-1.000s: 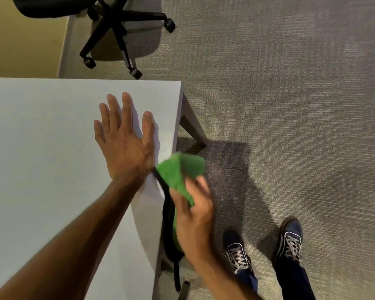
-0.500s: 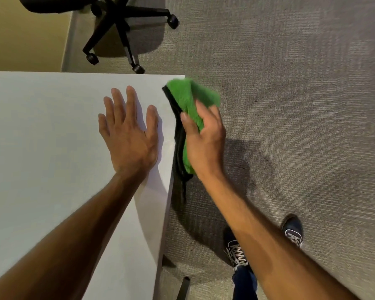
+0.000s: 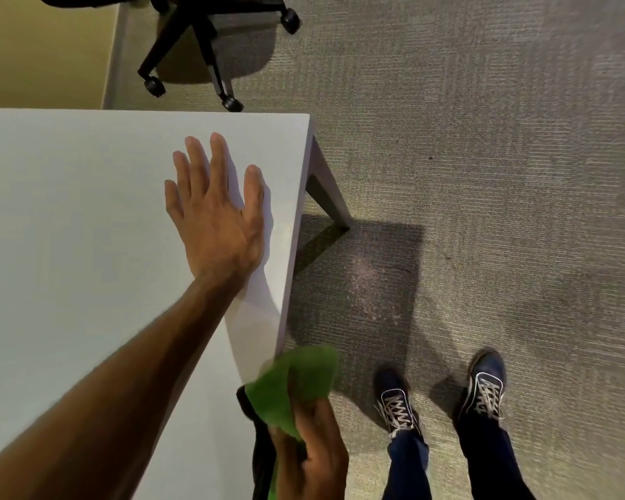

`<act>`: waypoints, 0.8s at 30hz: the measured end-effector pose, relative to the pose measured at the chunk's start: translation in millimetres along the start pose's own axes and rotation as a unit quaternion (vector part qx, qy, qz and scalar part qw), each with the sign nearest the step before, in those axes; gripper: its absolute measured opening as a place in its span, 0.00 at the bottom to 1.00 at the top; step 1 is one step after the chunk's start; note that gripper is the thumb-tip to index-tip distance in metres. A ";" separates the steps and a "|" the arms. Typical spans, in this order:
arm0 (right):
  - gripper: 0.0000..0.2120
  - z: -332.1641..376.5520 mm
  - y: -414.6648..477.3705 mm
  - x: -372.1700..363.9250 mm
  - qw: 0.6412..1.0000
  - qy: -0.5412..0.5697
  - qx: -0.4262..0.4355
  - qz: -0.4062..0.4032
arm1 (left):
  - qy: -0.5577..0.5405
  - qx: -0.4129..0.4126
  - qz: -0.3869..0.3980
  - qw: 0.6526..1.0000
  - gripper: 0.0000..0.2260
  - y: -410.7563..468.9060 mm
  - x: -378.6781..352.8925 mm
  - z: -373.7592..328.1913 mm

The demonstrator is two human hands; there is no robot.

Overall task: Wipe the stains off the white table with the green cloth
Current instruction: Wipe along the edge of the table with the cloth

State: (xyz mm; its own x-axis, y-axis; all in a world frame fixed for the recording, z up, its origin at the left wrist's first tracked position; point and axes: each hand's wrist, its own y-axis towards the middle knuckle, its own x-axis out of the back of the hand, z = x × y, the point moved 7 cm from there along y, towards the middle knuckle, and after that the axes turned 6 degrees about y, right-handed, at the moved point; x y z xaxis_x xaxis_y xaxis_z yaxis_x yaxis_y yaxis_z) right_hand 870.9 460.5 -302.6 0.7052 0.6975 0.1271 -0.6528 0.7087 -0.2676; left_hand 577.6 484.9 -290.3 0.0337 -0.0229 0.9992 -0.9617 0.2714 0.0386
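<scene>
The white table (image 3: 69,218) fills the left half of the view, its right edge running down the middle. My left hand (image 3: 213,211) lies flat on the tabletop near that edge, fingers spread and holding nothing. My right hand (image 3: 311,452) grips the green cloth (image 3: 293,387) against the table's right side edge, low in the frame. The cloth is bunched and blurred, and a black underside hangs below it. No stains show on the visible tabletop.
A black office chair base (image 3: 203,41) on castors stands beyond the table's far edge. A grey table leg (image 3: 325,185) slants onto the grey carpet. My two dark shoes (image 3: 444,395) stand on the carpet right of the table.
My right hand has slid the green cloth along the table's right edge, from the far corner back down toward me. My left hand has stayed flat in place.
</scene>
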 end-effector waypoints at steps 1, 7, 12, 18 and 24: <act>0.22 -0.4 9.6 -0.3 1.000 0.022 -0.016 -0.014 | -0.001 0.000 -0.001 1.000 0.33 -0.2 0.5 -0.3; 0.13 25.5 117.0 -13.3 0.998 0.053 -0.035 0.030 | -0.023 0.001 -0.003 1.000 0.30 -1.3 2.5 -0.7; 0.19 59.4 209.2 -19.4 0.997 0.070 0.019 0.011 | -0.028 -0.005 -0.008 1.000 0.29 -1.5 4.1 0.2; 0.22 76.1 254.8 -23.6 0.997 0.050 0.059 -0.013 | -0.016 -0.001 -0.007 1.000 0.30 -0.8 3.7 -0.2; 0.20 50.8 174.9 -20.5 0.999 0.018 0.036 0.018 | -0.029 -0.004 -0.010 1.000 0.29 -3.0 4.6 -0.2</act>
State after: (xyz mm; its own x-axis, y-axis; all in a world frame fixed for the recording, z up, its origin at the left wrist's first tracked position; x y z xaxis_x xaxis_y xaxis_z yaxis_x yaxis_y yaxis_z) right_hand 728.3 575.5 -303.4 0.6891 0.7198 0.0839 -0.6958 0.6896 -0.2011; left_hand 580.7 484.1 -285.8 0.0364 -0.0831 0.9959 -0.9586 0.2787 0.0583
